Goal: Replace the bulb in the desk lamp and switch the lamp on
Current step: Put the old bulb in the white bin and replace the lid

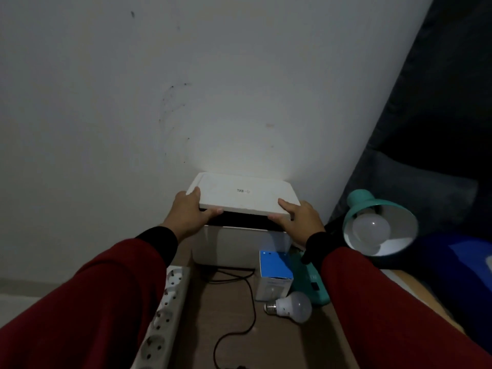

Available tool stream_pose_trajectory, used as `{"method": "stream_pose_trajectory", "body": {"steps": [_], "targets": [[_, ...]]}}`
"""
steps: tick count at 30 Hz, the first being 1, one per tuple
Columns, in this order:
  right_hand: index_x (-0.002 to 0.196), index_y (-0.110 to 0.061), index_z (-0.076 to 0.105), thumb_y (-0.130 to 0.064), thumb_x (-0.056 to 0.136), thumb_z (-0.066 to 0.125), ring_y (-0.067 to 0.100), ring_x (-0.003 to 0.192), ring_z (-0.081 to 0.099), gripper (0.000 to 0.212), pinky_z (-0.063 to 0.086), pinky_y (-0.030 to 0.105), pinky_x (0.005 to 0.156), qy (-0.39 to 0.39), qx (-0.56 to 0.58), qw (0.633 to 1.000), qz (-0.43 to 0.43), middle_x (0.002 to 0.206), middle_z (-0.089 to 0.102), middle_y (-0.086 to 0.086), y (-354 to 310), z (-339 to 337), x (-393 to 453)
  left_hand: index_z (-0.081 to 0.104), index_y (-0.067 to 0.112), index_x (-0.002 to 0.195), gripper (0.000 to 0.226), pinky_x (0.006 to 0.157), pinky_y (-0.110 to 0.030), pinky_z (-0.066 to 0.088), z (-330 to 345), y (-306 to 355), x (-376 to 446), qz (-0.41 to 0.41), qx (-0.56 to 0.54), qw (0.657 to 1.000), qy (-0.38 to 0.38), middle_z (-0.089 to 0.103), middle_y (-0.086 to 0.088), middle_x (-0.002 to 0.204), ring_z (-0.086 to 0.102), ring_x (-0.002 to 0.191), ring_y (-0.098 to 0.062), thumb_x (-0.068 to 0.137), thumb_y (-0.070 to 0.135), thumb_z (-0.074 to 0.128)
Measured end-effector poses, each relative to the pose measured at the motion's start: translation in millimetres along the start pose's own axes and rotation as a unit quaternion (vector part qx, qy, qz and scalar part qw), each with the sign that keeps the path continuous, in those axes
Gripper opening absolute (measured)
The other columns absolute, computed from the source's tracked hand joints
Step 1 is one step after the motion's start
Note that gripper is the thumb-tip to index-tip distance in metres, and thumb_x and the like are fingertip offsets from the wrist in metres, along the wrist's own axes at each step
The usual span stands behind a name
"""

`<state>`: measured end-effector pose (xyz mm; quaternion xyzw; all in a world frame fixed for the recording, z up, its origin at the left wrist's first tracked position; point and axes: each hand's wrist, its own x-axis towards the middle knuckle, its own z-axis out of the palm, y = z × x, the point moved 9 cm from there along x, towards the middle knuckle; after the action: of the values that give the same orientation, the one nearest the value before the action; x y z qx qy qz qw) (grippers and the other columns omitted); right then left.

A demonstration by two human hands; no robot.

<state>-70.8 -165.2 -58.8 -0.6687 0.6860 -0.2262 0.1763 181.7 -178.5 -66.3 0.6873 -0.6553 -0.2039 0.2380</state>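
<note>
1. White plastic makes up the lid (243, 194), which both hands hold by its near corners over a white box (239, 246) set against the wall; its near edge is raised, leaving a dark gap above the box.
2. Left hand (190, 213) curls round the lid's near-left corner, thumb under the edge and fingers on top; the right hand (295, 217) grips the near-right corner the same way. Two corner grips likely keep the wide lid level.
3. Whether the lid is going on or coming off cannot be told.
4. Just right of the box, the teal lamp (379, 222) tilts its shade toward the viewer, a bulb (371, 230) seated inside and unlit, so the switching-on looks yet to be done.
5. In front of the box lies a loose bulb (291, 307) on its side, screw cap pointing left, beside a blue-and-white carton (275, 275) standing upright. Which bulb is the new one cannot be judged.
6. Left of the box, a power strip (165, 315) runs along the wooden surface, and a black cord (239, 326) trails in front, probably the lamp's lead.
</note>
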Motion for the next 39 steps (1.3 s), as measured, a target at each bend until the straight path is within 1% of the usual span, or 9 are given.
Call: {"method": "stream_pose_trajectory", "body": {"steps": [4,10,19,22,26,31,36,37,39], "targets": [[0.138,-0.018,0.046,-0.041,0.085,0.063,0.031,0.129,0.041,0.060,0.031,0.027,0.109,0.012,0.022,1.000,-0.012,0.141,0.038,0.018,-14.7,-13.0,-16.8,0.024,0.002,0.148,0.086,0.108,-0.036,0.036,-23.1,11.5,-21.3,0.015,-0.002,0.999,0.037,0.036,-0.025,0.140,0.039,0.130,-0.038,0.084,0.046,0.063],[0.137,-0.015,0.048,-0.038,0.084,0.065,0.030,0.130,0.041,0.060,0.030,0.029,0.111,0.019,0.040,0.999,-0.009,0.140,0.038,0.017,-14.6,-12.7,-88.3,0.021,0.002,0.148,0.083,0.114,-0.032,0.027,-27.2,11.7,-101.1,0.023,-0.020,0.998,0.053,0.026,-0.025,0.148,0.028,0.138,-0.035,0.087,0.040,0.062],[0.136,-0.011,0.049,-0.029,0.083,0.069,0.030,0.134,0.035,0.059,0.025,0.028,0.113,-0.006,0.058,0.998,0.032,0.144,0.035,0.014,25.5,20.7,-229.4,0.018,0.003,0.150,0.086,0.117,-0.033,0.025,31.6,-28.3,-235.5,-0.005,-0.064,0.998,0.015,0.020,-0.022,0.153,0.024,0.143,-0.034,0.086,0.038,0.064],[0.135,-0.013,0.051,-0.030,0.082,0.070,0.030,0.133,0.036,0.059,0.027,0.030,0.112,-0.012,0.049,0.997,0.051,0.144,0.035,0.014,45.5,34.7,-264.1,0.018,0.005,0.150,0.088,0.116,-0.034,0.026,57.1,-41.2,-267.0,-0.015,-0.054,0.998,-0.007,0.015,-0.019,0.156,0.023,0.143,-0.032,0.085,0.042,0.063],[0.131,-0.012,0.055,-0.030,0.079,0.073,0.031,0.131,0.039,0.058,0.032,0.032,0.110,-0.021,0.040,0.996,0.073,0.141,0.040,0.014,72.4,55.9,-299.1,0.013,0.007,0.152,0.088,0.118,-0.035,0.019,88.9,-55.9,-303.8,-0.049,-0.061,0.996,-0.046,0.007,-0.022,0.157,0.015,0.145,-0.034,0.087,0.041,0.061],[0.131,-0.014,0.055,-0.032,0.077,0.075,0.029,0.132,0.041,0.060,0.033,0.033,0.112,-0.057,0.046,0.991,0.109,0.144,0.042,0.013,97.5,76.2,-322.7,0.011,0.009,0.152,0.088,0.118,-0.036,0.020,117.2,-69.3,-329.0,-0.066,-0.050,0.992,-0.091,0.006,-0.021,0.156,0.016,0.145,-0.035,0.087,0.045,0.058],[0.136,-0.013,0.048,-0.029,0.077,0.075,0.027,0.137,0.036,0.067,0.028,0.033,0.115,-0.142,0.010,0.982,0.128,0.149,0.039,0.010,109.0,94.2,-328.2,0.011,0.006,0.152,0.092,0.117,-0.035,0.023,130.4,-72.4,-342.0,-0.067,-0.024,0.988,-0.134,0.011,-0.022,0.154,0.021,0.143,-0.035,0.085,0.045,0.061],[0.137,-0.012,0.047,-0.028,0.077,0.075,0.027,0.138,0.035,0.068,0.028,0.034,0.115,-0.157,-0.003,0.979,0.129,0.150,0.038,0.010,109.4,95.8,-327.4,0.014,0.006,0.151,0.091,0.116,-0.036,0.025,132.4,-74.3,-341.8,-0.074,-0.017,0.987,-0.145,0.014,-0.022,0.152,0.023,0.142,-0.035,0.085,0.047,0.062],[0.134,-0.004,0.049,-0.025,0.079,0.073,0.028,0.134,0.039,0.063,0.032,0.035,0.112,-0.193,-0.042,0.971,0.136,0.146,0.043,0.013,110.4,97.1,-324.4,0.033,0.003,0.142,0.081,0.110,-0.038,0.033,133.4,-76.4,-336.9,-0.075,0.024,0.985,-0.156,0.033,-0.024,0.145,0.035,0.134,-0.036,0.084,0.053,0.058]]}}
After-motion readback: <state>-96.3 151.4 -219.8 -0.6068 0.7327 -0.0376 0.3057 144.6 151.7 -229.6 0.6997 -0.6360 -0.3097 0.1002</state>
